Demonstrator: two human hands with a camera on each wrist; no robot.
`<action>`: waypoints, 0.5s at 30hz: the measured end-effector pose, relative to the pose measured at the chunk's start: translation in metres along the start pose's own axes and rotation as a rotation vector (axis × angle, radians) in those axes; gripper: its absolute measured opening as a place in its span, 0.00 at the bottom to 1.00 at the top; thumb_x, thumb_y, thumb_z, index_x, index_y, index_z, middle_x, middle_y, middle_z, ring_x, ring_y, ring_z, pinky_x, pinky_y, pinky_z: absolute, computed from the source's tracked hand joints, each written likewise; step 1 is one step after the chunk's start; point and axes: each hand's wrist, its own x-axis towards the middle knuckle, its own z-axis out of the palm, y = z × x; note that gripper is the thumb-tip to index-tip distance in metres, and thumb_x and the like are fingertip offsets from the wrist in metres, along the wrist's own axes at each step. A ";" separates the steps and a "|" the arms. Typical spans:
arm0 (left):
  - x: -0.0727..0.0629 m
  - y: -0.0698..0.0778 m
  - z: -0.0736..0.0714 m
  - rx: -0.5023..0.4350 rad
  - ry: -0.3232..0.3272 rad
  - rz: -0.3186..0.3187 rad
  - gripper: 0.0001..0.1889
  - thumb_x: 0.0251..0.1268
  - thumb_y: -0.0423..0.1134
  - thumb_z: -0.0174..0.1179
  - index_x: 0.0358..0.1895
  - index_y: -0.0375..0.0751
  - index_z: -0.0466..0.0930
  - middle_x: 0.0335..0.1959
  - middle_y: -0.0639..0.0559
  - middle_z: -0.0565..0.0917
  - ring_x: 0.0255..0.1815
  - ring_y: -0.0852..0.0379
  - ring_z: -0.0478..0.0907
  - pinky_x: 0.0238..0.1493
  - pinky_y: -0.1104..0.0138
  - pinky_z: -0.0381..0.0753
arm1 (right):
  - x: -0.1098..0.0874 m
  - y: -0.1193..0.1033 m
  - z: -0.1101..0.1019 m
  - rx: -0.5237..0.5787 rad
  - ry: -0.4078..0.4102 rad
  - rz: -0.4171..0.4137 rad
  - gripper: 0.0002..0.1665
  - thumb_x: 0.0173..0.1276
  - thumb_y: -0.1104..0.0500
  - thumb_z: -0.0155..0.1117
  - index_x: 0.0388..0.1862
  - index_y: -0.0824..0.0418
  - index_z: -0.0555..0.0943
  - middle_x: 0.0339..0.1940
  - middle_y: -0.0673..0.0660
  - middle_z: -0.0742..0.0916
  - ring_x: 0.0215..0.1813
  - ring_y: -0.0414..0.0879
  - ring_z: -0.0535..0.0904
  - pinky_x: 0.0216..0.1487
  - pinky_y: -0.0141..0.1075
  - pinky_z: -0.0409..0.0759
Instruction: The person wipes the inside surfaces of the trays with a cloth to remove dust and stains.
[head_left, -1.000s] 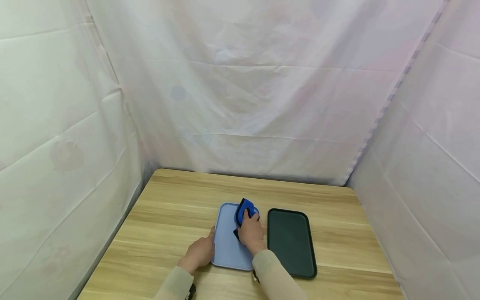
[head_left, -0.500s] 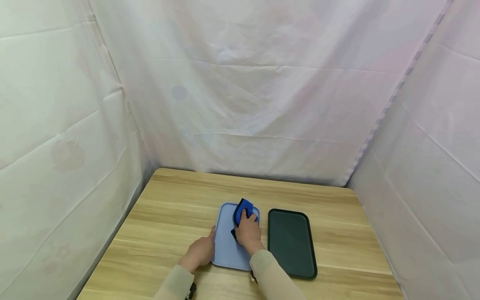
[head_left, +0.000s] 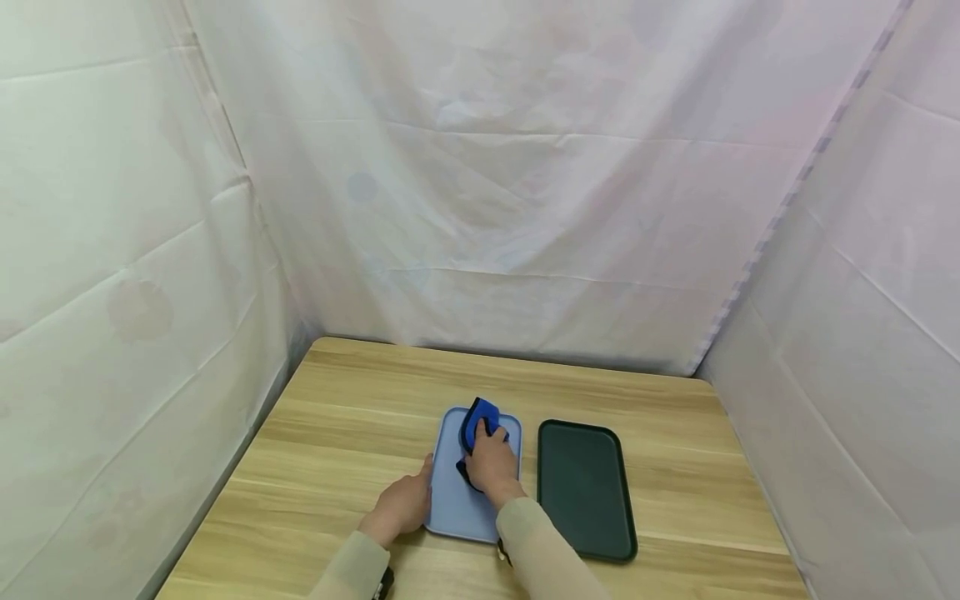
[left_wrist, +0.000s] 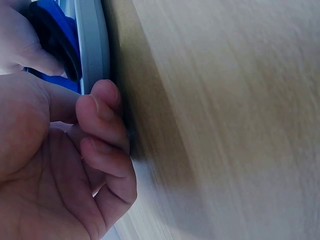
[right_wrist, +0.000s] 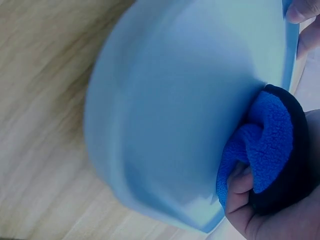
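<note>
A light blue rectangular tray (head_left: 450,504) lies on the wooden table. My left hand (head_left: 405,502) holds its left side; the right wrist view shows the thumb (right_wrist: 302,10) over the rim with fingers below. In the left wrist view the curled fingertips sit right at the tray's outer wall (left_wrist: 94,45). My right hand (head_left: 493,463) grips a folded blue fleecy cloth (head_left: 483,412) with black edging, pressed onto the upper part of the tray. Up close, the cloth (right_wrist: 272,132) bunches around the fingers, and part of it is hidden under the palm.
A dark green tray (head_left: 583,492) lies just to the right of the blue one, a narrow strip of table between them. Pale patterned curtains (head_left: 480,208) enclose the table (head_left: 337,417) at the back and both sides.
My right hand has slid a little to the left across the blue tray with the cloth. The left hand keeps its place at the tray's side.
</note>
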 end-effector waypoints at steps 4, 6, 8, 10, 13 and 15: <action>0.000 0.001 -0.001 -0.001 -0.009 -0.002 0.31 0.80 0.36 0.50 0.80 0.28 0.57 0.15 0.50 0.75 0.15 0.56 0.70 0.19 0.62 0.70 | 0.002 -0.003 0.000 0.001 -0.027 -0.006 0.44 0.70 0.50 0.71 0.81 0.57 0.66 0.65 0.76 0.75 0.44 0.63 0.85 0.41 0.54 0.85; 0.000 0.001 -0.001 0.001 -0.012 -0.006 0.31 0.81 0.36 0.49 0.80 0.28 0.56 0.15 0.50 0.75 0.15 0.56 0.70 0.19 0.62 0.70 | 0.002 -0.005 0.000 0.007 -0.037 -0.015 0.44 0.70 0.51 0.72 0.81 0.57 0.67 0.66 0.76 0.75 0.44 0.63 0.85 0.41 0.54 0.85; 0.000 0.001 -0.002 -0.001 -0.012 -0.007 0.31 0.81 0.36 0.49 0.80 0.28 0.57 0.15 0.50 0.75 0.15 0.56 0.70 0.20 0.62 0.70 | 0.003 -0.006 -0.001 0.004 -0.048 -0.027 0.44 0.69 0.51 0.72 0.81 0.56 0.67 0.67 0.76 0.74 0.46 0.63 0.85 0.42 0.54 0.85; 0.000 0.001 -0.003 -0.005 -0.013 -0.010 0.30 0.81 0.36 0.49 0.80 0.28 0.57 0.15 0.50 0.75 0.15 0.56 0.70 0.20 0.62 0.70 | 0.004 -0.007 -0.001 -0.003 -0.058 -0.040 0.44 0.69 0.50 0.72 0.81 0.55 0.67 0.67 0.75 0.74 0.47 0.63 0.85 0.44 0.54 0.85; 0.000 0.002 -0.003 -0.013 -0.017 -0.013 0.30 0.81 0.36 0.49 0.80 0.28 0.57 0.15 0.50 0.74 0.15 0.56 0.69 0.19 0.62 0.69 | 0.006 -0.007 -0.001 -0.016 -0.072 -0.065 0.44 0.69 0.49 0.72 0.81 0.54 0.67 0.68 0.74 0.74 0.48 0.62 0.85 0.45 0.53 0.85; 0.000 0.002 -0.002 -0.017 -0.020 -0.016 0.30 0.81 0.36 0.49 0.80 0.28 0.57 0.15 0.51 0.73 0.15 0.57 0.69 0.19 0.63 0.68 | 0.007 -0.006 -0.001 -0.013 -0.078 -0.084 0.44 0.68 0.49 0.73 0.81 0.53 0.68 0.67 0.74 0.75 0.48 0.62 0.85 0.45 0.54 0.85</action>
